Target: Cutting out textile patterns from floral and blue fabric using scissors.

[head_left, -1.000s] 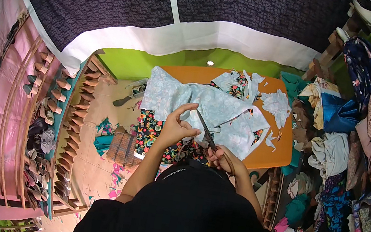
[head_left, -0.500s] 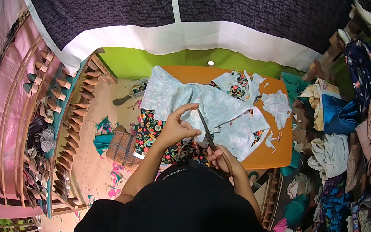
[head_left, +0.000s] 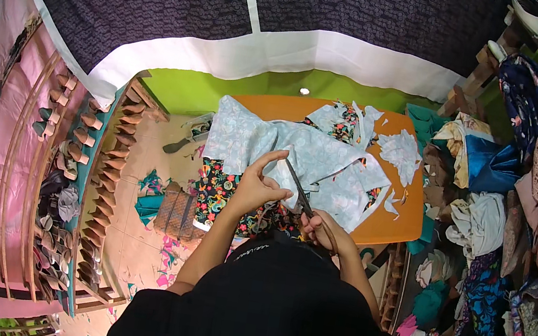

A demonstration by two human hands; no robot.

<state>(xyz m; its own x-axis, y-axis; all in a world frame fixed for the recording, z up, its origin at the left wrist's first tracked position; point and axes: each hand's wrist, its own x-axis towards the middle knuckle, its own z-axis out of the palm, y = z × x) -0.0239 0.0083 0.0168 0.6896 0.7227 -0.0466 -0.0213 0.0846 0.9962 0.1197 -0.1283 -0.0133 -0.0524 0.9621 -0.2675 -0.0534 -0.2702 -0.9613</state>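
While the right hand [head_left: 321,230] has its fingers clamped on the dark scissors [head_left: 299,188], the left hand [head_left: 253,188] shows thumb and forefinger apart. The scissors lie over the pale cloth [head_left: 236,130] on the orange table [head_left: 408,220]; contact cannot be confirmed. Their long axis runs obliquely, tips pointing forward and left. Sound practice, in judgement: left fingertips clear of the blades, cloth flat before any cut.
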